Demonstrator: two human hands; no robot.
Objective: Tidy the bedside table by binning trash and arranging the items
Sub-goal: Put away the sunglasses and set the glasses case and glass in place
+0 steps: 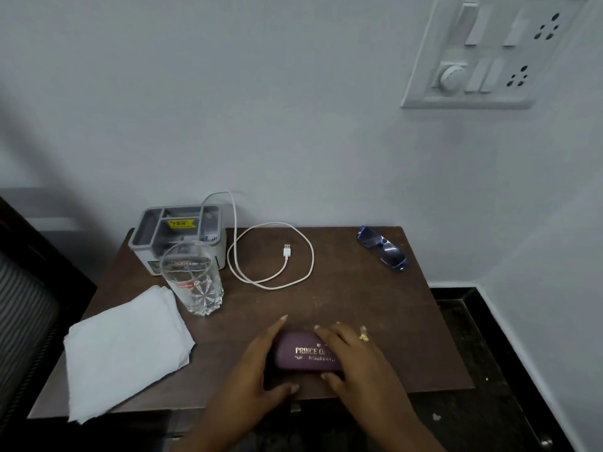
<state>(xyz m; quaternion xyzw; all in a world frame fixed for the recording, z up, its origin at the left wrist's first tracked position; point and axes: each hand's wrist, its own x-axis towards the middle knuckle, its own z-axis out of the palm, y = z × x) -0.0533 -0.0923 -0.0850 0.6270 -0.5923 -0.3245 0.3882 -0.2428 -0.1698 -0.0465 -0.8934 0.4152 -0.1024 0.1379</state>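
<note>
Little is judged done: purple oval specs case (303, 353), at front of brown wooden table (359, 305), is gripped by curled left hand (261, 360) & right hand (354, 353); blue sunglasses (383, 251) & white USB cable (272, 256) are left unsorted.

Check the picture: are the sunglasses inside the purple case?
No, the sunglasses lie uncovered at the far right, apart from the purple case.
</note>
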